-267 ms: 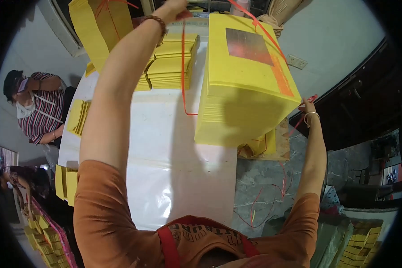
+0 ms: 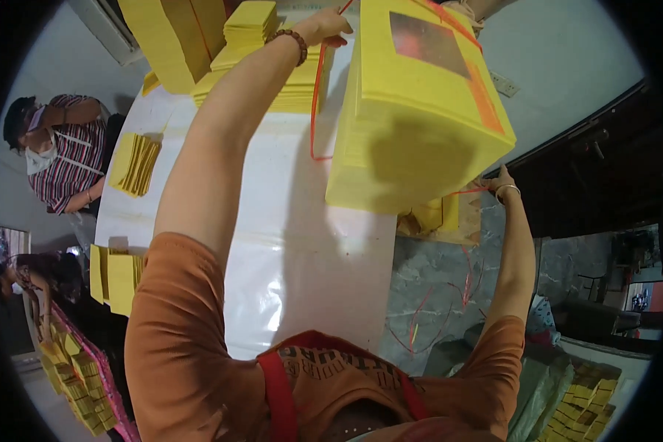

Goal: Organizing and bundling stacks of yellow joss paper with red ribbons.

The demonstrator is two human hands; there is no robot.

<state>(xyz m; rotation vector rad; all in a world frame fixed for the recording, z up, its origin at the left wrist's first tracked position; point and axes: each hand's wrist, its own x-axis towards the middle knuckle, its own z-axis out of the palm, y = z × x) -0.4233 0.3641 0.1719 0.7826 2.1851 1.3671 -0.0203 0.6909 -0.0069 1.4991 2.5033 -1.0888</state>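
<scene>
A tall stack of yellow paper [image 2: 412,155] stands on the white-covered table, with a silver square [image 2: 429,44] and an orange strip [image 2: 486,96] on top. Red string [image 2: 314,121] hangs beside its left side and runs in at the lower edge; more crosses its top. Near the far left corner of the stack, my left hand [image 2: 325,29] pinches the red string. Low on the other side, my right hand [image 2: 499,183] grips a length of red string that stretches toward the stack's underside. Its index finger points up, and its other fingers are partly hidden.
Tied yellow bundles [image 2: 173,37] and paper piles [image 2: 287,81] occupy the table's far left. A smaller pile [image 2: 135,163] lies near a seated person [image 2: 66,155] in stripes. Another person [image 2: 33,287] bends at lower left. Loose red string [image 2: 466,283] lies on the floor [image 2: 427,272].
My left hand has moved right, closer to the stack's top. My right hand's string now runs nearly level toward the stack instead of hanging down. The view has shifted slightly.
</scene>
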